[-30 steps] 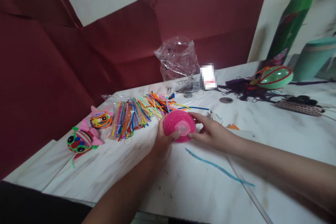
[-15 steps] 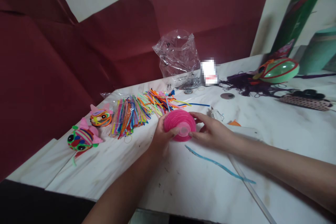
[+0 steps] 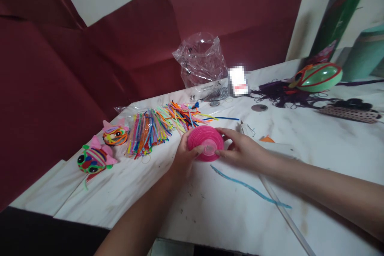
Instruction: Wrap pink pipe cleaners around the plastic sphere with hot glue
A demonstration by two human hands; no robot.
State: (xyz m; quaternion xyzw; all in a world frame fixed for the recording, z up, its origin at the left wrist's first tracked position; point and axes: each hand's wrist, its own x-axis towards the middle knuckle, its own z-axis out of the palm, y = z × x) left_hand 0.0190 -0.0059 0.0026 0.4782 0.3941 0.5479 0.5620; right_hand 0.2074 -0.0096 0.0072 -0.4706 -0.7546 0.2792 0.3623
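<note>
A round pink object (image 3: 201, 138), ringed with lines and with a paler disc on its near side, is held up over the white marbled table. My left hand (image 3: 185, 153) grips its left side, the thumb lying across the front by the disc. On the right side, my right hand (image 3: 237, 146) holds the edge between thumb and fingers. Below them a light blue fuzzy stem (image 3: 247, 186) lies on the table, its lower right end crossing a translucent glue stick (image 3: 289, 222).
Colourful pipe cleaners (image 3: 150, 130) lie left of the hands, beside two decorated fish-like figures (image 3: 96, 158). Behind are a clear plastic bag (image 3: 204, 62) and a small disc. A green balloon (image 3: 322, 78) sits on purple strands at right; a glue gun (image 3: 246, 129) is behind my right hand.
The view has shifted slightly. Both hands keep their hold on the pink object, which has barely moved.
</note>
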